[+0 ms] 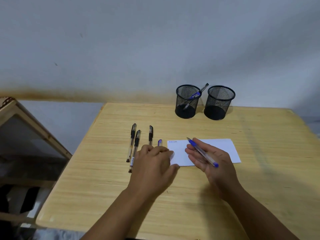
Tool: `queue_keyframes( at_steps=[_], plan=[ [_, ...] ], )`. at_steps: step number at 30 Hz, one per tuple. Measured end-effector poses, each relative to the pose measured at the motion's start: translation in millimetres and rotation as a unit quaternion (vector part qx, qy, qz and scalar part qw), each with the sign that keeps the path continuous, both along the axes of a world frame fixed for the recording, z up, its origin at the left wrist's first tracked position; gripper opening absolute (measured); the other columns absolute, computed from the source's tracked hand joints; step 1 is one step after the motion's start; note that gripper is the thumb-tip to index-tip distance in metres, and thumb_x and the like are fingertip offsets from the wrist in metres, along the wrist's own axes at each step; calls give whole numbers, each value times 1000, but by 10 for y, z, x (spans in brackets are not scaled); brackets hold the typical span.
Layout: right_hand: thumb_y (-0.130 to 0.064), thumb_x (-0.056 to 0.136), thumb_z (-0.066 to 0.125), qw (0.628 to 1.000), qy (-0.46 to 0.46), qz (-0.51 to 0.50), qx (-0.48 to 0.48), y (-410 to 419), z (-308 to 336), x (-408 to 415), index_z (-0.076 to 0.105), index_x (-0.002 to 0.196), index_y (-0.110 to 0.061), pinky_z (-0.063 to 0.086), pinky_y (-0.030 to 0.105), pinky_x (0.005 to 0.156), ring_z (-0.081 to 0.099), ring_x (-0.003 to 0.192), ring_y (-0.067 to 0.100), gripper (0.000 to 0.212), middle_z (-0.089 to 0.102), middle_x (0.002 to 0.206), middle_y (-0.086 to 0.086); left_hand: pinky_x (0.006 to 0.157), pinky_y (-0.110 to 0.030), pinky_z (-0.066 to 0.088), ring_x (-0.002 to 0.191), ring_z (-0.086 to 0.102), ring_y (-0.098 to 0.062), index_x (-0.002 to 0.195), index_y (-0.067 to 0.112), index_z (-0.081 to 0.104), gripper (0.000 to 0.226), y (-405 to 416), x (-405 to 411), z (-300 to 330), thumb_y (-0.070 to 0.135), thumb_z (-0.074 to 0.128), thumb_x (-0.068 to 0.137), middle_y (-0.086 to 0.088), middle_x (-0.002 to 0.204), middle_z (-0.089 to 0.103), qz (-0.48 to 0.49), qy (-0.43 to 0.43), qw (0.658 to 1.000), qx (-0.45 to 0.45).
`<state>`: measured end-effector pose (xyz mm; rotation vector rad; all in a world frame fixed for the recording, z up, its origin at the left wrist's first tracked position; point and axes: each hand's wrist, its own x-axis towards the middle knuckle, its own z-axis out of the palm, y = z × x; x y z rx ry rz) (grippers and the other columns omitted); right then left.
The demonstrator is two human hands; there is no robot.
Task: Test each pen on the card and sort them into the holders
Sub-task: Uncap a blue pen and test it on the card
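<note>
My right hand [207, 158]: palm up over the card, a blue pen [201, 152] lying across it, uncapped tip pointing away from me; fingers loosely curled around the barrel.
My left hand [154, 163]: palm down at the card's left edge, fingers together and bent, gripping nothing I can make out.
Card [223, 148]: white, flat on the worktop [259, 179], small blue scribbles in its far left corner.
Blue cap [159, 142]: on the worktop just left of the card.
Black pens [133, 139]: three, capped, lying side by side left of the cap.
Left holder [187, 101]: black mesh, far side, two pens inside.
Right holder [219, 102]: black mesh, just beside it.
</note>
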<state>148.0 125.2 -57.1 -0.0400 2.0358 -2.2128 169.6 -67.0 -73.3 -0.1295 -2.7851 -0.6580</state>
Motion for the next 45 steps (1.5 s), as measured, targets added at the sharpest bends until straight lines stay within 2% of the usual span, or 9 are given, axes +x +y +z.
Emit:
queue_keyframes(
  at_steps=[3,6,10,14,22,26,29,42,45],
  plan=[
    [-9,88,70,994,42,-35,95,1,-54,-15,66,125,-19,54,34,94,71,105,10,39,77,107,-5,83,-37,40,107,47,-21,108,35,69,33,-1,16,-79,52,60,82,20,115,65,-10,-7,1000,-29],
    [-23,85,75,985,22,-122,119,-58,-43,-83,74,105,-34,57,25,85,71,96,7,23,77,98,-11,84,-36,36,111,45,-20,110,36,69,34,1,40,-138,54,58,84,20,119,64,-2,-7,1000,-28],
    [-24,92,66,974,30,-162,154,-136,13,-238,73,104,-19,54,10,66,71,79,6,15,75,85,-6,86,-37,36,111,46,-20,111,35,69,32,10,45,-167,52,58,85,20,120,65,3,3,999,-35],
    [-20,91,68,960,60,-146,231,-236,18,-387,66,96,-30,52,11,69,66,80,3,10,68,83,-17,87,-36,32,111,46,-20,110,35,70,32,14,40,-181,51,60,84,19,120,65,9,3,1000,-26],
    [-18,84,76,933,104,-144,312,-344,-114,-537,69,100,-12,55,23,74,68,79,12,19,70,85,-4,86,-30,24,110,44,-16,109,38,71,34,8,27,-168,54,57,83,22,120,65,7,-10,1000,-14],
    [-18,84,75,912,137,-147,359,-333,-160,-560,69,91,-10,48,15,68,61,65,3,12,61,69,-13,82,-31,26,103,47,-16,101,38,73,31,30,-2,-162,53,61,77,23,115,67,17,-5,1000,-19],
    [-25,86,72,916,102,-133,365,-321,-148,-591,69,88,-17,42,4,62,61,66,-5,9,61,67,-18,81,-29,23,102,45,-14,98,38,73,30,35,-24,-159,54,63,74,23,113,67,21,3,1000,-19],
    [-29,88,70,921,66,-113,368,-347,-141,-576,66,93,-21,37,5,67,56,71,-6,10,57,74,-23,81,-36,35,103,48,-17,98,36,74,29,11,-25,-173,51,67,74,21,112,67,14,22,1000,10],
    [-29,88,70,923,56,-118,362,-350,-146,-596,69,97,-16,42,14,74,56,72,-4,17,61,78,-14,81,-37,35,102,49,-18,97,36,74,29,12,-32,-181,51,67,74,21,112,68,15,25,1000,11]
  ],
)
